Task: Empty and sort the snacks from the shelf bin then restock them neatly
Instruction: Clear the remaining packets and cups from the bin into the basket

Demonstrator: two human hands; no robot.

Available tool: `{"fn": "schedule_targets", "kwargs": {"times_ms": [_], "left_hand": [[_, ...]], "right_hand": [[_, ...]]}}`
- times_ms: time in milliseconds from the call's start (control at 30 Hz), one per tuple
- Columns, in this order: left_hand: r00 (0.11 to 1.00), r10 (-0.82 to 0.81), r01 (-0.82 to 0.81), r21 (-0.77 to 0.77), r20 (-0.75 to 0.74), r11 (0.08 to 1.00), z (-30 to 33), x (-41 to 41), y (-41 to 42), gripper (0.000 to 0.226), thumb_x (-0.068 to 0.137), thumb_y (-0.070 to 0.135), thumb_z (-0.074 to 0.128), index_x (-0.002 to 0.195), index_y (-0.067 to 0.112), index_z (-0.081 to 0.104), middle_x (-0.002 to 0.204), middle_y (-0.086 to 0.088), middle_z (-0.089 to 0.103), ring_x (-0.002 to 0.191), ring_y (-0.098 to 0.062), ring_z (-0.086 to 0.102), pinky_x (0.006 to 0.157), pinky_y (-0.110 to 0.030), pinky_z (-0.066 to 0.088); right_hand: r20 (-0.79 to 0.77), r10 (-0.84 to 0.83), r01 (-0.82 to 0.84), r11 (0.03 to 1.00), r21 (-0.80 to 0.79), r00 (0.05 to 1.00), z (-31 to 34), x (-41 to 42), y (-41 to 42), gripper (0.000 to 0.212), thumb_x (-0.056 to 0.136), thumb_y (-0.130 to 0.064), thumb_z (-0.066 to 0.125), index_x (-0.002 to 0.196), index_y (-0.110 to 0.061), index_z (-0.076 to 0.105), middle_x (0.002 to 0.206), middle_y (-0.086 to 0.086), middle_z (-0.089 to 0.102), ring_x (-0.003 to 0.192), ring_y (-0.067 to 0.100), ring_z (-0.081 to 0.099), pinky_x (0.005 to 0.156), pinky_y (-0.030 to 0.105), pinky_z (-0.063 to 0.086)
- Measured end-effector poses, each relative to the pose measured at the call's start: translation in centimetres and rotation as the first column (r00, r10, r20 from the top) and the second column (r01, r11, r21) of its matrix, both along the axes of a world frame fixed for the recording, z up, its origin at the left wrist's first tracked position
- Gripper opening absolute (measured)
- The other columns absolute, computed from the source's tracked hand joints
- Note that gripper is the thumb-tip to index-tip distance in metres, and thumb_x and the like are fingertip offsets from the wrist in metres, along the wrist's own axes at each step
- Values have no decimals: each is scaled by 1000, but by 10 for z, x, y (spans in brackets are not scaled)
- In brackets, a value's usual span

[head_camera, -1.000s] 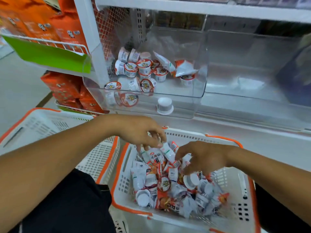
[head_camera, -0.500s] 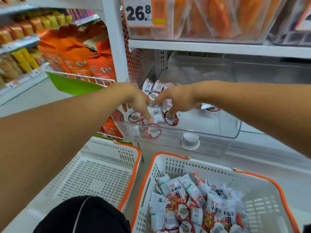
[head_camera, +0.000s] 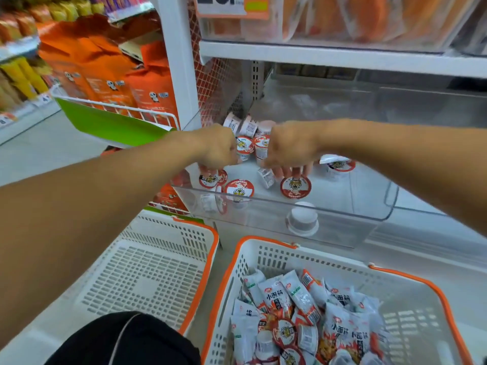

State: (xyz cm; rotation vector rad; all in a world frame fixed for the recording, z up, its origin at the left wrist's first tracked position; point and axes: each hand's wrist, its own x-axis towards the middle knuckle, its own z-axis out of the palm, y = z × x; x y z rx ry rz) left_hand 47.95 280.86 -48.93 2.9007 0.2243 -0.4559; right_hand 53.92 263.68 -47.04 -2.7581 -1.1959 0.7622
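- Your left hand [head_camera: 217, 147] is inside the clear plastic shelf bin [head_camera: 303, 209], fingers curled downward over a small red-lidded snack cup [head_camera: 212, 178] at the bin's front left corner; whether they grip it cannot be told.
- Your right hand [head_camera: 291, 147] is beside it, fingers [head_camera: 296, 171] spread apart and touching another red-lidded cup [head_camera: 295, 186] near the front edge.
- More cups [head_camera: 246, 135] stand at the bin's rear left.
- The white basket with orange rim [head_camera: 411, 275] below holds white snack sachets [head_camera: 340, 327] and cups.
- A second white basket [head_camera: 147, 270] sits to its left.
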Motion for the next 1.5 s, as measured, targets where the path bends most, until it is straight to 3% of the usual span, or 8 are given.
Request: {"fn": "schedule_targets", "kwargs": {"times_ms": [167, 400, 533, 700, 833, 1000, 1133, 1500], "left_hand": [[911, -5, 63, 127, -411, 990, 21, -8, -20, 33, 101, 42, 52, 105, 11, 64, 97, -5, 67, 82, -29, 74, 72, -34, 62], [926, 93, -205, -279, -366, 938, 8, -13, -20, 19, 105, 19, 47, 121, 18, 57, 127, -9, 49, 81, -33, 74, 61, -31, 60], [987, 128, -162, -531, -101, 832, 5, -10, -17, 22, 104, 21, 50, 122, 23, 61, 122, -1, 53, 92, -19, 68, 66, -24, 54], [972, 138, -52, -399, 191, 915, 13, -5, -15, 19, 98, 23, 61, 115, 16, 65, 117, -9, 66, 102, -27, 65, 76, -34, 57], [1000, 13, -12, -52, 17, 999, 3, 3, -9, 69, 89, 44, 70, 147, 21, 41, 149, -5, 45, 130, -27, 48, 102, -34, 43], [993, 28, -34, -50, -118, 998, -13, 14, -7, 86, 85, 45, 74, 155, 30, 26, 152, -2, 40, 128, -27, 48, 92, -34, 48], [994, -19, 20, 14, -109, 1000, -22, 22, 0, 79, 80, 46, 78, 147, 33, 39, 147, 0, 47, 127, -25, 50, 107, -40, 43], [996, -28, 40, 128, -89, 991, -33, 25, 4, 70, 78, 51, 76, 135, 22, 47, 128, -6, 52, 104, -24, 51, 86, -33, 47]], "right_hand": [[-540, -173, -38, 933, -357, 824, 7, -8, -27, 33, 105, -30, 47, 115, -7, 69, 97, 18, 69, 82, 41, 72, 69, 45, 62], [2, -7, 7, 998, -57, 1000, 7, 1, -18, 19, 101, -22, 51, 98, -15, 67, 105, 8, 62, 94, 29, 65, 78, 42, 60], [-254, -148, 144, 989, -36, 956, 17, -3, -20, 38, 103, -35, 48, 99, -7, 73, 98, 12, 73, 86, 32, 73, 74, 46, 62], [-315, -173, 118, 975, -189, 933, -8, -4, -18, 35, 103, -37, 47, 119, -13, 68, 116, 3, 70, 108, 26, 66, 91, 42, 58], [-165, -151, 162, 985, 53, 975, -2, 0, -16, 35, 96, -38, 62, 118, -10, 65, 120, 7, 62, 99, 28, 67, 76, 43, 63], [-30, -97, 94, 990, -110, 995, -15, -4, -9, 113, 69, -45, 87, 157, -34, 16, 156, 3, 29, 127, 34, 49, 77, 44, 61], [79, -68, 78, 988, -134, 995, -41, -8, 9, 123, 69, -63, 77, 156, -41, -8, 159, 13, 15, 142, 41, 28, 111, 53, 36], [182, 17, 5, 993, -117, 983, -43, -9, 2, 104, 74, -39, 78, 154, -37, 12, 133, 11, 46, 108, 31, 54, 91, 42, 52]]}}
